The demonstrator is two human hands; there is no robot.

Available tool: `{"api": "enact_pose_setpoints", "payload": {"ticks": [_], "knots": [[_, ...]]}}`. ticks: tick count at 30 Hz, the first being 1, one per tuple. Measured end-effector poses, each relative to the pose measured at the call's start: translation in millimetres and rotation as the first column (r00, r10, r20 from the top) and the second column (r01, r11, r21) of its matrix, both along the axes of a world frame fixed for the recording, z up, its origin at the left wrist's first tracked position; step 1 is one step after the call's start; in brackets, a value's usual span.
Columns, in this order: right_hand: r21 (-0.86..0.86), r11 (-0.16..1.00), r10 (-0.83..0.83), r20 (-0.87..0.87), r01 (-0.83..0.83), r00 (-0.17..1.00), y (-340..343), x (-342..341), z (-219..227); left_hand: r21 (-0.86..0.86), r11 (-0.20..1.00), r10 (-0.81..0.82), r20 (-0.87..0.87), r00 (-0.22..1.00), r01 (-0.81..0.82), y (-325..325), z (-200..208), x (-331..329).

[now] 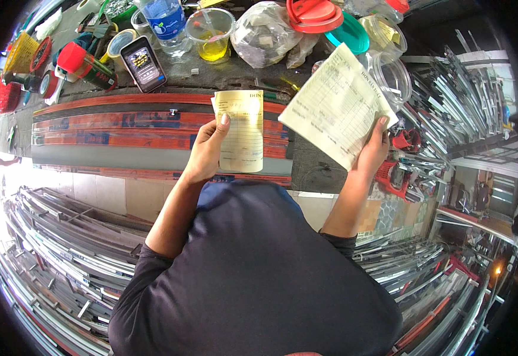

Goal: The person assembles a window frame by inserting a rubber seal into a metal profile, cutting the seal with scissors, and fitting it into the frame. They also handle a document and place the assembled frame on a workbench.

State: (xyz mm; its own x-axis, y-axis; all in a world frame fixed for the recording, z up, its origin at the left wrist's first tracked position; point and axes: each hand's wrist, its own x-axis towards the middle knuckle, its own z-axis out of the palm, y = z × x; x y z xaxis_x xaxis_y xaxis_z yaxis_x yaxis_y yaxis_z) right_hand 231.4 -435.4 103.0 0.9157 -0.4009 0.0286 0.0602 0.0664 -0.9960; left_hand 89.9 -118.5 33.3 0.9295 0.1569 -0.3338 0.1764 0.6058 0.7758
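My left hand (210,144) is closed on a curled sheaf of yellowish printed forms (242,133), its thumb pressed over the left edge. Off to the right, my right hand (373,147) grips another pale printed form (339,107) by its lower right corner. That form is tilted and spread flat, with a ruled table and handwriting on it. Both papers are held up over the near edge of the workbench and do not touch each other. Beneath the left sheaf lie long red-and-grey metal profiles (110,132).
On the bench stand a phone (144,64), a red-capped jar (87,65), a water bottle (163,26), a cup of yellow liquid (211,41), a clear plastic bag (263,35) and clear tubs (389,74). Stacks of metal bars (63,255) lie on both sides.
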Motion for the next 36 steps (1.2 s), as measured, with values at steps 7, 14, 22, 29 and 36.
{"api": "enact_pose_setpoints", "payload": {"ticks": [7,14,22,29,36], "knots": [[-0.189,0.892,0.375,-0.200,-0.412,0.905,17.0,-16.1,-11.3,-0.144,0.986,-0.072,0.048,0.996,0.078,10.1,-12.6,3.5],[-0.309,0.690,0.627,-0.197,-0.655,0.754,75.6,-37.4,-27.6,-0.389,0.912,-0.038,0.236,0.971,0.130,3.4,3.4,-9.7],[-0.166,0.685,0.674,-0.225,-0.709,0.704,88.0,-40.9,-40.6,0.148,0.975,-0.178,0.075,0.981,0.166,8.2,23.3,-13.7],[0.522,0.127,0.973,0.099,-0.843,0.208,89.9,-38.0,-77.7,0.019,0.968,-0.251,0.122,0.960,0.250,5.5,29.6,-9.1],[0.609,0.082,0.979,0.099,-0.789,0.178,92.8,-38.2,-78.7,0.006,0.968,-0.249,0.182,0.951,0.252,8.8,40.4,3.3]]}}
